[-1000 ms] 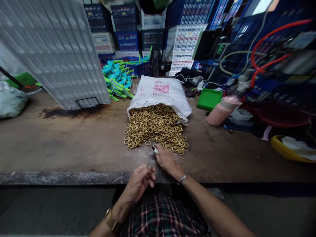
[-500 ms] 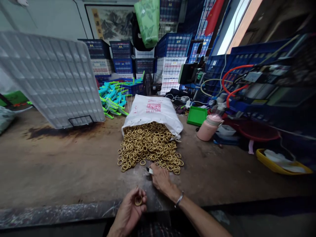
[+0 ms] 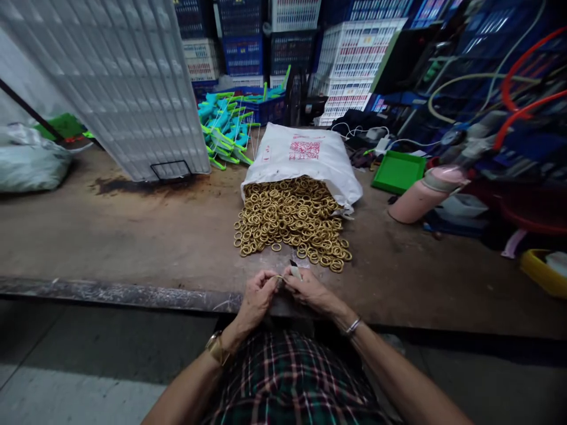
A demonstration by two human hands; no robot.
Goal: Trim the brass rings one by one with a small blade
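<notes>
My left hand (image 3: 257, 297) is closed, pinching a gold-coloured ring (image 3: 280, 278) at its fingertips near the table's front edge. Meeting it from the other side, my right hand (image 3: 310, 290) is closed too, with its fingertips at the ring. A small pale tool with a black tip, knife-like in shape (image 3: 295, 270), sticks up from the right fingers. Just beyond both hands lies a heap of gold-coloured rings (image 3: 290, 218), spilling from the mouth of a white sack (image 3: 305, 150) with red print.
On the brown table (image 3: 155, 236) a ribbed translucent panel (image 3: 133, 88) stands at left, beside turquoise and green plastic pieces (image 3: 225, 127). To the right are a green tray (image 3: 398, 172), a pink bottle (image 3: 423, 198) and a yellow tray (image 3: 543, 273). Stacked crates (image 3: 241, 56) rise behind.
My right hand has drawn back from the heap to meet my left hand at the ring, the tool still in it. The view has tilted down and shifted left.
</notes>
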